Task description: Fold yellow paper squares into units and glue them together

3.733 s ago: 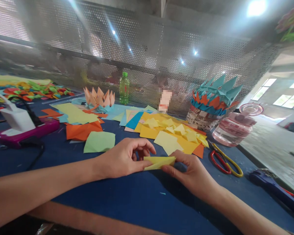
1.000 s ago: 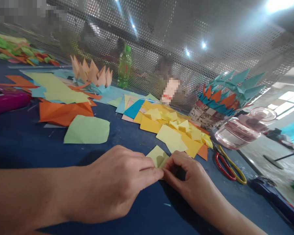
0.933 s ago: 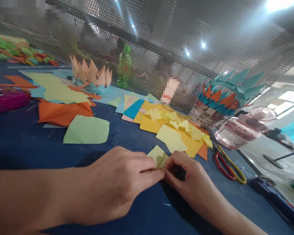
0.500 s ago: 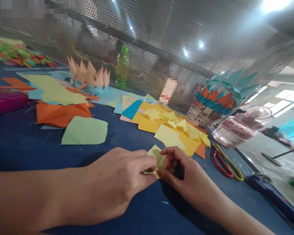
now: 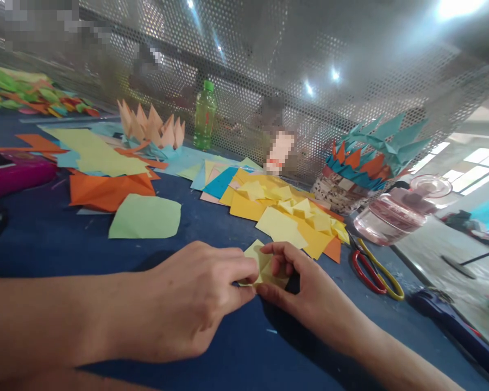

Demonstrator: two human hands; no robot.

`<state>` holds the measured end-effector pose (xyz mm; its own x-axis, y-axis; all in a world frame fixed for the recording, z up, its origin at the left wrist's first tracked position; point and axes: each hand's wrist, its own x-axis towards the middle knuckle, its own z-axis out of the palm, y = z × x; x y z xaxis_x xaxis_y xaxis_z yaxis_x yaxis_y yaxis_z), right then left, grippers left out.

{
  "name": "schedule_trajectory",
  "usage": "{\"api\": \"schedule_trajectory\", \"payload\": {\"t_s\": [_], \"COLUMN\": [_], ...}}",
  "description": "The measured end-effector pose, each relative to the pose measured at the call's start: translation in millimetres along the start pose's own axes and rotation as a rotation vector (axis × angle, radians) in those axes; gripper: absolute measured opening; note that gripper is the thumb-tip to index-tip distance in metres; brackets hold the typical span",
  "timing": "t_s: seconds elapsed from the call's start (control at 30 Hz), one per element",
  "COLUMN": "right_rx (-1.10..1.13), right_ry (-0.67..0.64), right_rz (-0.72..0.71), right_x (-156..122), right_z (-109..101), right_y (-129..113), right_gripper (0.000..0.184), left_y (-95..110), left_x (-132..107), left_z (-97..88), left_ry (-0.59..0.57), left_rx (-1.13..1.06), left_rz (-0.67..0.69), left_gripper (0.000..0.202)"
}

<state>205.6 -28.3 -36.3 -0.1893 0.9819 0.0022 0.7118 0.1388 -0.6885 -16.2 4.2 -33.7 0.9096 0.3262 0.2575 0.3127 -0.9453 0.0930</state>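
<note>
A small folded piece of pale yellow paper [image 5: 264, 266] is pinched between my two hands, partly hidden by my fingers. My left hand [image 5: 191, 298] holds its left edge with the fingertips. My right hand [image 5: 297, 282] grips it from the other side, thumb below and fingers curled over the top. Just past the paper lies a loose pile of yellow and orange paper squares [image 5: 281, 217]. Both hands are above the dark blue table top [image 5: 118, 336].
Red and yellow scissors [image 5: 375, 269] and a pink glass jar [image 5: 393, 217] stand to the right. Further back are a green bottle [image 5: 204, 119], a peach paper crown [image 5: 150, 127], a teal-orange paper model [image 5: 375, 152], green [image 5: 144, 217] and orange [image 5: 110, 190] sheets, and a perforated metal screen [image 5: 309, 70].
The yellow paper has gone from a narrow folded strip to a wider folded shape. My hands have come closer around it, and the view has shifted slightly.
</note>
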Motion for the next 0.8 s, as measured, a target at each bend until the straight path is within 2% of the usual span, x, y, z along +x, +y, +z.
{"api": "schedule_trajectory", "payload": {"t_s": [0.27, 0.5, 0.63, 0.8], "right_rx": [0.091, 0.082, -0.030, -0.178], "right_ry": [-0.118, -0.169, -0.080, 0.015], "right_rz": [-0.058, -0.183, -0.248, -0.357], "right_x": [1, 1, 3, 7], "right_z": [-17, -36, -41, -38], "right_y": [-1, 17, 25, 27], "right_gripper": [0.042, 0.057, 0.061, 0.040], "left_y": [2, 3, 1, 2], "left_x": [0, -3, -3, -3], "left_z": [-5.9, -6.5, -4.1, -4.4], "left_ry": [0.071, 0.122, 0.134, 0.141], "left_rx": [-0.037, -0.055, -0.081, -0.095], "left_rz": [0.021, 0.004, -0.006, 0.002], "left_gripper": [0.028, 0.030, 0.034, 0.035]}}
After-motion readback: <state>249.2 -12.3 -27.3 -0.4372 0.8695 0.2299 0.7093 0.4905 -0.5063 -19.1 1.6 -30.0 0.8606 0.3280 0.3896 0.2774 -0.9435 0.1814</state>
